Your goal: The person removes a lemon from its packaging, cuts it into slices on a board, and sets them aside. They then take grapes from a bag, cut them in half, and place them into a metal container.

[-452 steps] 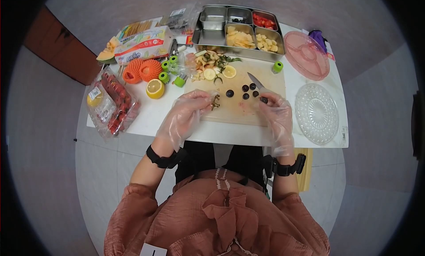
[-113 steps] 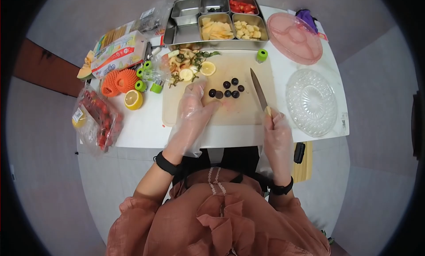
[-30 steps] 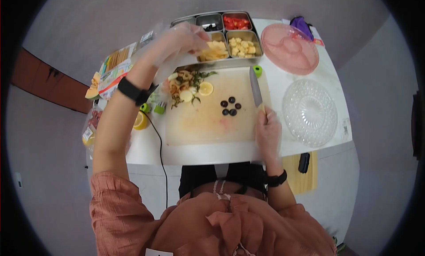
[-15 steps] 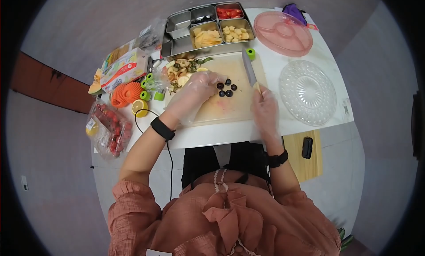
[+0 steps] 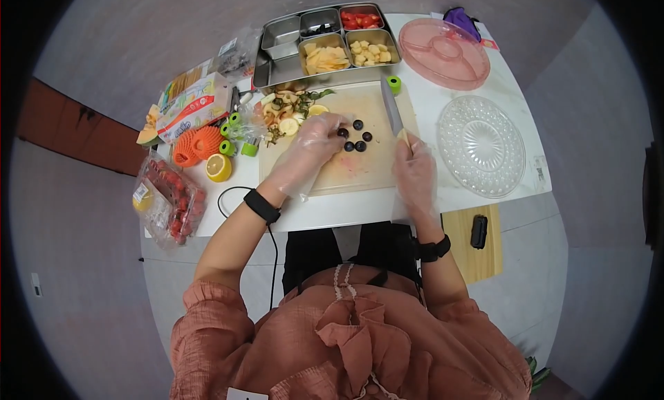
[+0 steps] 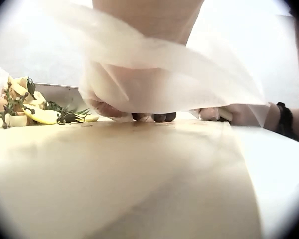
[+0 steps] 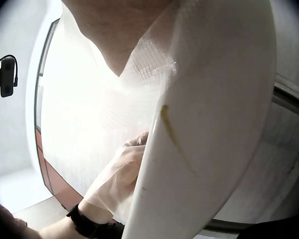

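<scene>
In the head view, my gloved left hand (image 5: 317, 150) is over the cutting board (image 5: 290, 170), its fingers pinching a dark grape (image 5: 343, 132). Several more grapes (image 5: 360, 146) lie loose just right of it; the left wrist view shows grapes (image 6: 164, 117) past the glove. My gloved right hand (image 5: 414, 166) grips a kitchen knife (image 5: 391, 108) by its pale handle at the board's right edge, blade pointing away from me. In the right wrist view the board or table edge and plastic glove fill most of the picture, hiding the knife.
Behind the board stands a steel tray (image 5: 277, 73) of fruit-filled compartments. Peels and stems (image 5: 282, 108) heap at the board's far left. A lemon half (image 5: 218, 168) and bagged fruit (image 5: 166, 196) lie left; a glass plate (image 5: 482, 145) and pink divided dish (image 5: 443, 53) stand right.
My left hand has come back from the steel tray to the grapes on the board and now holds the leftmost one. The right hand keeps the knife almost in place.
</scene>
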Available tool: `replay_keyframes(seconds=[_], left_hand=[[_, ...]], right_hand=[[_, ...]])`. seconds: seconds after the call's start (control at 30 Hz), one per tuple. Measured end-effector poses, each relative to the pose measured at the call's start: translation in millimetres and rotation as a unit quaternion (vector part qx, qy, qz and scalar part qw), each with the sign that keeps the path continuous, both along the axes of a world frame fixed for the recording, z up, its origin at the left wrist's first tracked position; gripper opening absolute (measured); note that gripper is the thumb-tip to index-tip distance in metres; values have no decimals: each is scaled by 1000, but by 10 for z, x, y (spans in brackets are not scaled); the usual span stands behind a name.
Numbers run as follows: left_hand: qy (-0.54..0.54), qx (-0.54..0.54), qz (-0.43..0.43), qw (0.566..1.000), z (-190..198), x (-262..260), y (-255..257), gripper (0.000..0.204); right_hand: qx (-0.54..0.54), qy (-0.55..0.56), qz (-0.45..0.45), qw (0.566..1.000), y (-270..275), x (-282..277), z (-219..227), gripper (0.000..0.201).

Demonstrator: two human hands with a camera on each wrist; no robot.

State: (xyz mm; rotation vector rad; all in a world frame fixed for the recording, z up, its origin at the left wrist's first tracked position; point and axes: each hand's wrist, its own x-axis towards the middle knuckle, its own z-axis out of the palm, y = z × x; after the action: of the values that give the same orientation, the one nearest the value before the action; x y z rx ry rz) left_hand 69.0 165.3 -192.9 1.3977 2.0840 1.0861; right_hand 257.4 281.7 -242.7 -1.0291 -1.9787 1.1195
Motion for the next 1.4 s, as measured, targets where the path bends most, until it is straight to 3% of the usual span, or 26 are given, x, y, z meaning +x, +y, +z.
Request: replay_keyframes(seconds=[0.13,0.23,0.3,0.43,0.5,0.57,0.63,0.7,0.8,0.9,0.93,0.97,1.07,1.13,1.23,1.3,1.37,1.4], left_hand=[[-28,53,34,998,61,-37,-116,31],[-29,32,59,997,263,-105,-232,31],[-51,44,130,989,564,-15,-333,32],[-166,144,180,959,1115,139,-595,34],[-57,232,153,959,1385,363,-879,37],[-70,284,212,932,1552,469,-1034,25],[-51,299,240,922,1787,590,-1201,25],[-49,219,325,919,2049,513,-1466,33],[22,254,309,916,2249,650,-1711,29],[-9,239,297,925,2155,701,-1623,30],[-81,154,309,935,2141,817,-1503,32],[-58,169,253,951,1872,782,-1474,29],[-210,72,188,957,981,548,-1139,32],[-217,71,185,956,385,478,-922,30],[-233,68,203,948,-190,431,-633,30],[-248,63,215,942,-292,466,-560,31],[-89,27,222,971,-357,492,-565,30],[-91,24,225,970,-367,514,-550,30]], right_hand=[[14,40,15,999,14,8,-31,31],[53,15,5,998,-10,13,38,28],[46,16,2,999,-25,21,95,28],[34,13,9,999,-37,22,119,28],[27,6,4,1000,-26,28,120,28],[16,5,10,1000,-42,1,124,29],[6,26,15,1000,-42,15,134,29],[11,26,20,999,-25,9,135,30],[21,31,20,999,-13,6,45,30],[36,44,15,998,-2,-11,39,31],[38,47,8,998,-13,-18,42,31],[38,47,12,998,-11,-25,54,31],[36,1,17,999,4,1,96,32],[-2,-24,25,999,16,6,105,32],[-28,12,39,999,-28,51,141,33],[14,5,51,999,-98,117,217,33],[52,-2,64,997,-210,188,276,32],[45,7,84,995,-282,222,293,32]])
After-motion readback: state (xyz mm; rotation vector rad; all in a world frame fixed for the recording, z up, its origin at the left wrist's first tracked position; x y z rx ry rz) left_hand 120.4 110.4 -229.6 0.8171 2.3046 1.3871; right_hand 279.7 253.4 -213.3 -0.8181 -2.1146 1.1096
